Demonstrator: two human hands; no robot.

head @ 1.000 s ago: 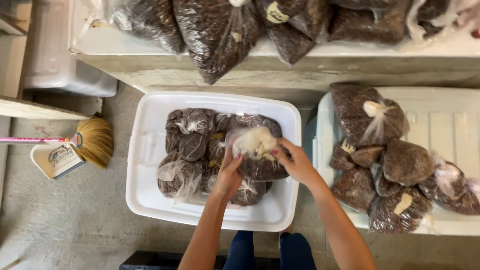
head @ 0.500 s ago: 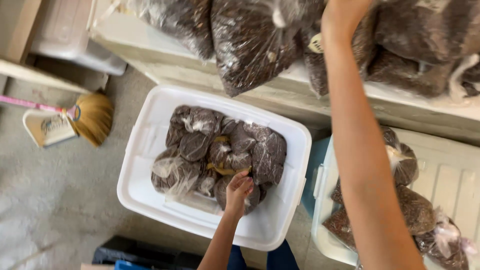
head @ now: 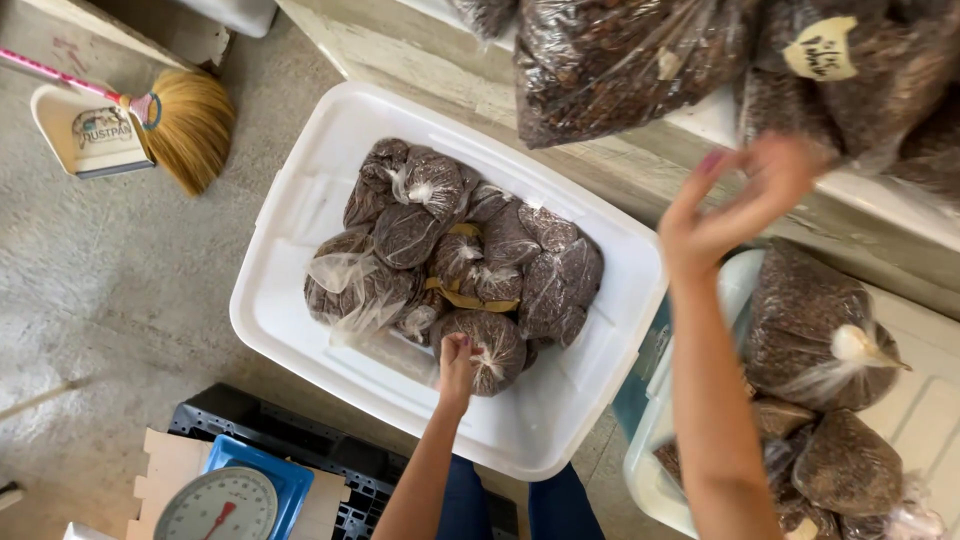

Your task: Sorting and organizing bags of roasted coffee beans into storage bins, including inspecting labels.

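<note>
A white plastic bin (head: 300,215) on the floor holds several tied clear bags of dark brown beans (head: 470,260). My left hand (head: 455,362) rests with curled fingers on the nearest bag (head: 497,348) at the bin's front. My right hand (head: 740,200) is raised in the air with fingers apart, blurred, just below large bean bags (head: 640,60) lying on a pale shelf (head: 600,165). It holds nothing that I can see.
A second white bin (head: 930,400) at right holds more bean bags (head: 810,335). A straw broom (head: 185,125) and dustpan (head: 85,130) lie at upper left. A blue dial scale (head: 225,500) on cardboard over a black crate (head: 300,450) sits at the bottom.
My right hand left the bags in the bin, rose to the shelf, and now hangs open below it. My left hand stayed on the bags in the bin. The view shifted left.
</note>
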